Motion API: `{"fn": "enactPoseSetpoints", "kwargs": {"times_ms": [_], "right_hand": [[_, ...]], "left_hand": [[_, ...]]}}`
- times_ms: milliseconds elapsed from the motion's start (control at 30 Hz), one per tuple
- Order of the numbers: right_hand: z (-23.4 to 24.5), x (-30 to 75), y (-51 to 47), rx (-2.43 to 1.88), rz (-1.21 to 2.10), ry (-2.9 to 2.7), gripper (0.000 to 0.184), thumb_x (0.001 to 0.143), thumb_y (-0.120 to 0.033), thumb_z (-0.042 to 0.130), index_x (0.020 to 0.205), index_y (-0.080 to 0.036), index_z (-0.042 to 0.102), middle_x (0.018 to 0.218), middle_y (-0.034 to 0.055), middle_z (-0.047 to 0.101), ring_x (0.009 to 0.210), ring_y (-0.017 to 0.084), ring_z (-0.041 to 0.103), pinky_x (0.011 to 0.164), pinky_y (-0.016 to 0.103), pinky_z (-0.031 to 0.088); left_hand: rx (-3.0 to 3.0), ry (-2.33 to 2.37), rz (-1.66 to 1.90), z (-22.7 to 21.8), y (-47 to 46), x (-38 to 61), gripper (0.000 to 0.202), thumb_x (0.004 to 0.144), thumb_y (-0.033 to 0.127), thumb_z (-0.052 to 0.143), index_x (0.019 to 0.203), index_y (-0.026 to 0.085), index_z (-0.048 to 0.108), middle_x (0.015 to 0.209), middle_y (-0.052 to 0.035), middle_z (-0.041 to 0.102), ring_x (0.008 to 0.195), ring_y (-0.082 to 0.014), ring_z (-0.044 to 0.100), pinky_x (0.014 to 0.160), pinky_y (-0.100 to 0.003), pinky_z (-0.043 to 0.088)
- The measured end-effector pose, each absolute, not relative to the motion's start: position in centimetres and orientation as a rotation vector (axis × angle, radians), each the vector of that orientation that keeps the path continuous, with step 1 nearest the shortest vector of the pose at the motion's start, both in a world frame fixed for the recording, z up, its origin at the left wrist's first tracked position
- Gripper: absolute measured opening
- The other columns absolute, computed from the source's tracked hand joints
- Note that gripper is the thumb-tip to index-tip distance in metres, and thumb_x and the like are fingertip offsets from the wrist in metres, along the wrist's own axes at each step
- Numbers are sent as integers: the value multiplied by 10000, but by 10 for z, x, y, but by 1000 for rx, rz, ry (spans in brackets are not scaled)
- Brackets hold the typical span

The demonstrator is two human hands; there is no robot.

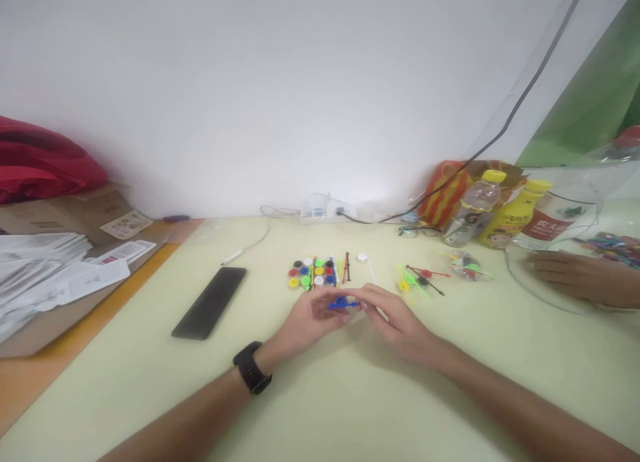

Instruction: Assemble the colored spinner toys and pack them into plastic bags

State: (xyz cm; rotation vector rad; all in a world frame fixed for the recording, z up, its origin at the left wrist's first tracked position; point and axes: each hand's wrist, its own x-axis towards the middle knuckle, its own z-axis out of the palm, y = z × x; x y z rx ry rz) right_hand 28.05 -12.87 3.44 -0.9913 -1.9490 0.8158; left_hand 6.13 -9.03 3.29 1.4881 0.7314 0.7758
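I am taking the blue plastic arrow (341, 303) as the centre of the clock, with twelve o'clock pointing to the wall (300, 102). This arrow, which is having a round part at its middle, is lying nearly level between the two hands, above the pale green table (300, 409). The right hand (400, 322) is pinching its three o'clock end with the fingertips almost together. The left hand (315, 315) is curving half closed around the nine o'clock end; whether its fingers are pressing on the arrow, I cannot tell. A black wristwatch (253, 367) is sitting on the left wrist.

Between ten and eleven o'clock, coloured discs (313, 273) are standing close together in rows. At twelve, thin red and dark sticks (346, 267) are lying near the hands, and at one o'clock a white disc with a stick (363, 257). Between two and three, loose coloured arrows (423, 280) are lying scattered, with a transparent bag of pieces (467, 265) beyond them.

A black smartphone (209, 303) is resting at nine o'clock. Toward two o'clock, a yellow bottle (515, 215) is leaning among other bottles. At three o'clock, another person's hand (585, 275) is resting beside a heap of coloured pieces (613, 249).
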Motion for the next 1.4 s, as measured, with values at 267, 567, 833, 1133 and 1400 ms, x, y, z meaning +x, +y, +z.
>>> {"fn": "enactPoseSetpoints", "kwargs": {"times_ms": [267,567,833,1133,1400], "right_hand": [[19,270,-136,-970,792,-1953,282,1053,-172,422,1290,-263,544,1151,51,674,1046,190,637,909,310,498],[16,276,-134,-1096,623,-2032,240,1033,-188,471,1243,-256,566,1122,34,694,1007,174,648,849,285,483],[22,281,-129,-1260,648,-2001,149,984,-276,558,860,-202,593,723,-29,580,622,118,488,585,248,325],[22,281,-127,-1213,732,-2025,150,959,-247,557,859,-192,654,713,-15,592,624,123,483,587,250,331],[23,282,-128,-1201,802,-1972,145,977,-263,552,900,-193,653,733,-20,592,614,116,474,573,245,336]], "left_hand": [[1671,738,771,30,-98,64,299,938,313,740,1224,224,738,1230,-85,732,1142,-264,688,1011,-380,549],[1649,779,843,24,-97,65,272,962,330,702,1198,197,734,1215,-102,736,1116,-267,698,1012,-396,559],[1700,854,906,22,-98,65,262,923,348,745,1128,184,748,1144,-95,754,1067,-253,715,968,-375,587],[1738,795,852,23,-100,64,206,960,335,697,1111,202,739,1089,-80,759,1025,-233,713,923,-340,572],[1712,813,852,28,-101,65,215,951,372,706,1014,168,729,967,-86,733,913,-219,679,845,-330,546]]}}
